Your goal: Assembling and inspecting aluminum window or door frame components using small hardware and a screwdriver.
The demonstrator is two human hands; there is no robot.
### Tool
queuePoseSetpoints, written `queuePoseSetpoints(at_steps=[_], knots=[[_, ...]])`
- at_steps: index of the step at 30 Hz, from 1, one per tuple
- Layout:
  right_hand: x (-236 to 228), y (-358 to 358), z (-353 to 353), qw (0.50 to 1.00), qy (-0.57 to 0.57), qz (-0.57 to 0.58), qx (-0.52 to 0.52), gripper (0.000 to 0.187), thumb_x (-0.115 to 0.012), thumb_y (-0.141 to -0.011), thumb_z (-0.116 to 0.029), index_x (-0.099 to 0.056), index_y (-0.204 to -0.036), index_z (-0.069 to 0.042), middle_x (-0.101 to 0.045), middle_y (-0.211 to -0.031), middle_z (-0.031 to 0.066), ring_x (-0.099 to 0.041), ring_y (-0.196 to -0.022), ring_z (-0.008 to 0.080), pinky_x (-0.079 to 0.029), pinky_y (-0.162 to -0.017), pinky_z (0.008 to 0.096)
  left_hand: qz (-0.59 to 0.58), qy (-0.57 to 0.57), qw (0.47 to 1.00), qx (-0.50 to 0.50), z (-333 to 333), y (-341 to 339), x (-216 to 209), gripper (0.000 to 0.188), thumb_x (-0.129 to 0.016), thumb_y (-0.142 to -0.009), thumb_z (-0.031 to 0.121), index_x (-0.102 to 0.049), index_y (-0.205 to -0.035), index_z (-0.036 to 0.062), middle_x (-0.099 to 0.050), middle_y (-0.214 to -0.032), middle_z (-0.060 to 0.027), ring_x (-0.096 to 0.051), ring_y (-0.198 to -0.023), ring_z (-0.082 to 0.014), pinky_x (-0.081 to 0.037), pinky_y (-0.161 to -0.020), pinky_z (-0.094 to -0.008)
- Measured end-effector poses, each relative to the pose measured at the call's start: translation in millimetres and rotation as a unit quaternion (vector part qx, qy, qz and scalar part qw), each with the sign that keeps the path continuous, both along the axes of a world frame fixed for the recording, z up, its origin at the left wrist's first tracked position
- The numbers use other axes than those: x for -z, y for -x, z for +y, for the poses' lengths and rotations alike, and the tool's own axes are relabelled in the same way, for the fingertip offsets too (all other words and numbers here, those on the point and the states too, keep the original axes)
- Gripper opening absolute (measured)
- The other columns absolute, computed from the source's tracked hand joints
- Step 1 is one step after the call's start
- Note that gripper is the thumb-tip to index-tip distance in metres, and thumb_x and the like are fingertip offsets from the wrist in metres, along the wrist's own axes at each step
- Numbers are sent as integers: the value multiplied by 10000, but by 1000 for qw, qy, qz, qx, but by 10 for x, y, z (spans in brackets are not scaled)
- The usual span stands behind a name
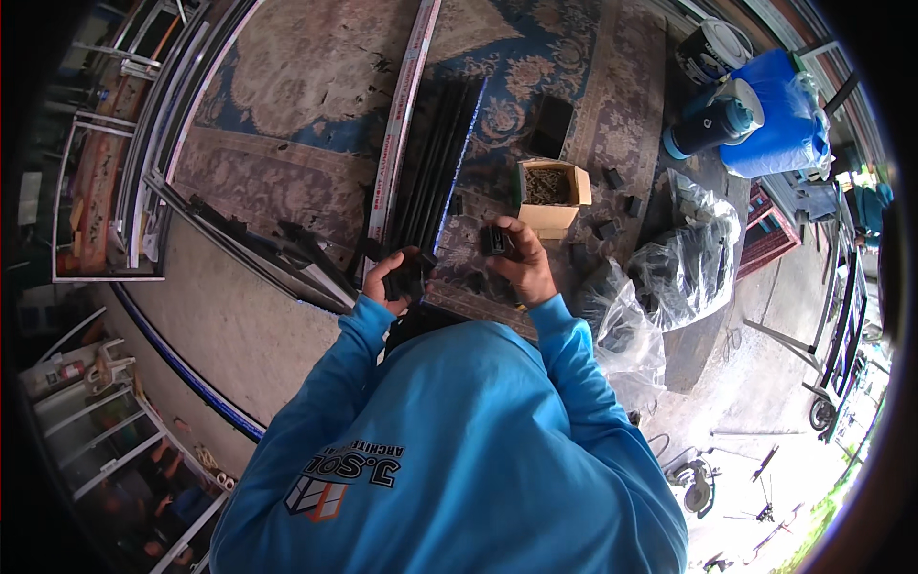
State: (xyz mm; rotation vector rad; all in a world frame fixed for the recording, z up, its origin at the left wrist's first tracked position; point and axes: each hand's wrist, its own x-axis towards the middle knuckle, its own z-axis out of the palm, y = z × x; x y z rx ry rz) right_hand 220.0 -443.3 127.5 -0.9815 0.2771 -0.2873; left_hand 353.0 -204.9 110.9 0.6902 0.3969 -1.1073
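Note:
My left hand (387,280) is closed around dark parts (411,280) too shadowed to name, close to the near end of a bundle of long black metal profiles (435,163). Between the thumb and fingers of my right hand (524,263) is a small black block-shaped part (496,240). Just beyond that hand stands an open cardboard box (555,212) full of small brownish pieces, perhaps screws. Several small black pieces (606,229) lie scattered to the box's right, and a larger black block (552,126) sits behind it.
A patterned carpet (316,81) covers the work surface, crossed by a long wrapped white profile (406,105). Clear plastic bags (684,258) lie at right. Behind them are a blue jug (779,115), a dark tumbler (712,120) and a bucket (712,50). Metal frames (110,191) stand at left.

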Motion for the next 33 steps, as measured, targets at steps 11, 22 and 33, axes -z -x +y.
queuePoseSetpoints(at_steps=[11, 22, 33], knots=[[149, -15, 170, 940, -283, 177, -68, 332, -581, -946, -368, -584, -1066, -58, -656, -881, 101, -634, -660, 195, -510, -551, 296, -35, -80, 996, -22, 330, 207, 42, 306, -585, -892, 182, -576, -1172, 57, -634, -1075, -163, -647, -940, -320, -560, -794, -466], [112, -86, 342, 912, -241, 313, -112, 410, -585, -923, -458, -599, -1098, -88, -669, -824, 80, -604, -559, 173, -488, -479, 289, -109, -75, 989, 63, 71, 233, -302, 241, -540, -919, 131, -596, -1144, 65, -641, -1087, -122, -652, -962, -252, -565, -785, -438], [357, -143, 518, 935, 155, 288, -134, 492, -531, -946, -449, -594, -1130, 2, -662, -845, 132, -655, -682, 291, -529, -588, 417, -311, -53, 907, 278, -110, 240, -221, 470, -579, -940, 259, -488, -1325, 6, -548, -1269, -117, -498, -1206, -184, -366, -1038, -297]])
